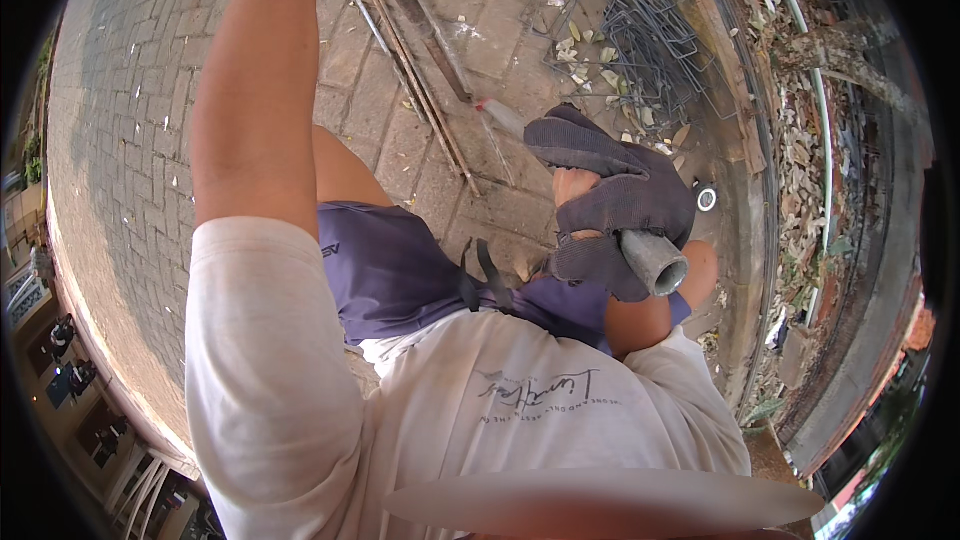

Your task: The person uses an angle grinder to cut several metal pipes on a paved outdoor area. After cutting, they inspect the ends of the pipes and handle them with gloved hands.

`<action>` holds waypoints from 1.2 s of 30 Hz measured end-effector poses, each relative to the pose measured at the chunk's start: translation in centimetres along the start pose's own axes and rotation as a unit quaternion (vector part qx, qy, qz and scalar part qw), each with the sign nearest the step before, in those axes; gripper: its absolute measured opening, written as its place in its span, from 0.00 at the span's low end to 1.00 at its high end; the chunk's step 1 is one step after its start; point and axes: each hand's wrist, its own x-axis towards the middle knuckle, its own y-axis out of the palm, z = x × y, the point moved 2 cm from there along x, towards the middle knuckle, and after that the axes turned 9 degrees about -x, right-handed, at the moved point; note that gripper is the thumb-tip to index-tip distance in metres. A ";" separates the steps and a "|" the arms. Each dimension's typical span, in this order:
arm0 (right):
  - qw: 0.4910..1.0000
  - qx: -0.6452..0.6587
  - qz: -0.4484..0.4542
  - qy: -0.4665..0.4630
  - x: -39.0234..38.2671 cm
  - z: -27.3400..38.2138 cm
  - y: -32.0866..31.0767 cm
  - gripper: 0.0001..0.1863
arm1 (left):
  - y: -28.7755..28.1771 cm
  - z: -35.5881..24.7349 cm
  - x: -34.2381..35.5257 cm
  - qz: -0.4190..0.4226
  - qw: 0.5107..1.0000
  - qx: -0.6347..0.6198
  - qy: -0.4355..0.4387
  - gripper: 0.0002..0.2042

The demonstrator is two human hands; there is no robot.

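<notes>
My right hand (612,192) wears a dark grey work glove and is closed around a grey metal pipe (652,260). The pipe's open round end points toward me, and its far end (500,116) slants down toward the paving. My left arm (258,80) reaches straight out past the top edge of the picture, so the left hand itself is out of sight. I wear a white shirt and purple shorts, with my knees bent over the ground.
Long steel bars (415,45) lie on the brick paving (130,140) ahead. A heap of bent wire stirrups (645,45) sits at the upper right. A small white ring (707,199) lies near my hand. Dry leaves and a tree trunk (835,52) border the right side.
</notes>
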 end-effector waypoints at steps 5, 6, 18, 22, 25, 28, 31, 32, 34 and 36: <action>0.989 -0.033 0.039 -0.138 1.6 0.0 -0.7 0.17 | -0.3 0.1 0.2 -0.042 0.999 0.016 -0.015 0.08; 0.983 -0.025 0.039 -0.179 1.7 -0.2 -0.8 0.17 | 0.2 0.3 0.6 0.010 0.999 0.053 0.000 0.09; 0.958 -0.070 0.125 -0.249 0.4 -1.0 -1.0 0.18 | -3.6 6.8 16.1 0.185 0.969 -0.093 -0.136 0.09; 0.968 -0.097 0.116 -0.202 -0.3 -0.7 -1.5 0.17 | -1.5 5.8 12.9 0.076 0.997 0.024 -0.012 0.05; 0.974 -0.099 0.068 -0.194 -0.7 -0.8 -1.7 0.16 | 0.9 3.6 7.1 0.031 0.996 0.072 0.042 0.05; 0.987 -0.066 0.017 -0.143 -0.5 -0.3 -2.3 0.14 | 1.8 1.3 2.2 0.018 0.996 0.063 0.059 0.06; 0.990 -0.036 0.007 -0.135 0.6 0.5 -3.1 0.13 | 1.0 -0.5 -1.1 0.035 0.997 -0.012 0.063 0.08; 0.989 -0.018 0.003 -0.144 1.3 0.7 -3.0 0.12 | 0.3 -0.9 -2.1 0.055 0.995 -0.066 0.059 0.10; 0.987 0.013 -0.019 -0.156 2.9 0.8 -1.8 0.10 | -1.2 -1.9 -4.0 0.068 0.987 -0.108 0.093 0.10; 0.978 0.031 -0.113 -0.175 4.3 0.9 0.3 0.09 | -4.1 -2.4 -6.7 0.083 0.979 -0.154 0.104 0.09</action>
